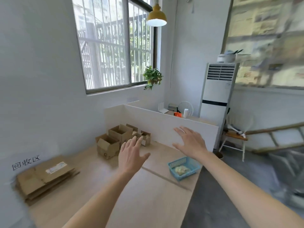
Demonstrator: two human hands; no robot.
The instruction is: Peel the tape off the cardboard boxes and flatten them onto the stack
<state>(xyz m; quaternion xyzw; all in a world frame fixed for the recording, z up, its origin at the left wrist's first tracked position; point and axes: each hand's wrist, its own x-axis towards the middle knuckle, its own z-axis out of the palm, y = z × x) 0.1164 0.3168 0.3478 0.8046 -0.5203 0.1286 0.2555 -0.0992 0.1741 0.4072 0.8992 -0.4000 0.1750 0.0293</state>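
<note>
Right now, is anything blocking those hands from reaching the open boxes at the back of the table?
Nothing visible does. The left hand and right hand hover open over bare table just before the cardboard boxes. The blue basket sits off to the right, the flattened stack off to the left.

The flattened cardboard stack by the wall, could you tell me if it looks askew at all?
Slightly: the flattened stack is fanned, its sheets' edges not lining up. Both hands hover open, touching nothing.
</note>
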